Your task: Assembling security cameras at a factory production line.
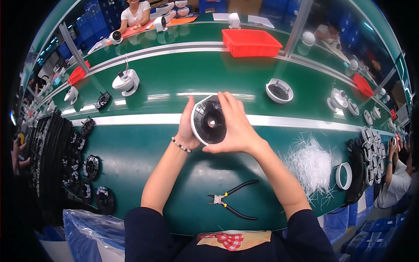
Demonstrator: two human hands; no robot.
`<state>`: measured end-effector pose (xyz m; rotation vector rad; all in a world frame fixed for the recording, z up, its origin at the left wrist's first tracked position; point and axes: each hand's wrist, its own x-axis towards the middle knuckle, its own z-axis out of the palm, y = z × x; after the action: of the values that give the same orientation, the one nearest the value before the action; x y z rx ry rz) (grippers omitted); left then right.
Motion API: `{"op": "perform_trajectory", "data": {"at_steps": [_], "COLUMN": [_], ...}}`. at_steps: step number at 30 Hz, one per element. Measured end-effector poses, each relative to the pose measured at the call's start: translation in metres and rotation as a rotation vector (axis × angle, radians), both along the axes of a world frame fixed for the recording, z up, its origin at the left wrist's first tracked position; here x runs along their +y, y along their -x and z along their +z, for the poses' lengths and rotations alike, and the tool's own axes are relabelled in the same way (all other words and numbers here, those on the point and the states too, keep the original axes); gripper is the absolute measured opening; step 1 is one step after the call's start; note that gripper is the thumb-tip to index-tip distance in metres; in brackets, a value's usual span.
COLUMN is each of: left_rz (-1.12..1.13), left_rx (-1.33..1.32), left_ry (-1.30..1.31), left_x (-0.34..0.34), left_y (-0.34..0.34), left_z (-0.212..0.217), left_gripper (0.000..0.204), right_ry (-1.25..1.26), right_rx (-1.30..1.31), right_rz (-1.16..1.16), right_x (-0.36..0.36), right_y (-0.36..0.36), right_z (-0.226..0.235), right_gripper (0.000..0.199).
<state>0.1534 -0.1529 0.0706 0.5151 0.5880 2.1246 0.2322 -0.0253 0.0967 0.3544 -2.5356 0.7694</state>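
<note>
Between my two hands, above the green bench, is a round camera housing (202,126) with a white outer shell and a black inside with a hole at its centre. My left hand (187,126) grips its left rim, the thumb up along the edge. From the right, my right hand (235,124) is wrapped over the other side, its fingers across the top and its thumb underneath. Cutting pliers (219,199) with black handles and yellow bands lie below my hands, their jaws pointing left.
A heap of white plastic strips (310,166) and a white ring (343,176) lie at right. Black round parts (91,167) line the left side. Across the metal strip stand a white camera body (126,82), an open white shell (279,91) and a red bin (252,43). Other people sit beyond.
</note>
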Motion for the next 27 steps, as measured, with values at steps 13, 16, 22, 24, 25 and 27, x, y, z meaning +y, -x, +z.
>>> {"op": "perform_trajectory", "data": {"at_steps": [13, 16, 22, 24, 25, 27], "left_rz": [0.27, 0.362, 1.204, 1.312, 1.294, 1.353], "left_rx": [-0.175, -0.235, 0.002, 0.04, 0.193, 0.422], "left_ry": [0.087, 0.067, 0.25, 0.342, 0.417, 0.491], "left_x": [0.043, 0.049, 0.045, 0.038, 0.039, 0.038], "left_y": [0.011, 0.02, 0.103, 0.134, 0.144, 0.168], "left_z": [-0.066, -0.065, -0.097, -0.102, -0.106, -0.118], "left_gripper": [0.047, 0.048, 0.023, 0.022, 0.025, 0.037], "right_ry": [0.182, 0.156, 0.167, 0.176, 0.17, 0.386], "right_rx": [-0.07, -0.044, -0.347, -0.341, -0.216, -0.122], "right_rz": [-0.291, -0.284, -0.06, -0.008, -0.057, -0.165], "right_x": [0.014, 0.02, 0.01, 0.008, 0.008, 0.013], "right_y": [0.009, 0.006, -0.072, -0.111, -0.128, -0.155], "right_z": [-0.077, -0.078, -0.057, -0.048, -0.047, -0.048], "right_gripper": [0.112, 0.1, 0.081, 0.081, 0.07, 0.053]}}
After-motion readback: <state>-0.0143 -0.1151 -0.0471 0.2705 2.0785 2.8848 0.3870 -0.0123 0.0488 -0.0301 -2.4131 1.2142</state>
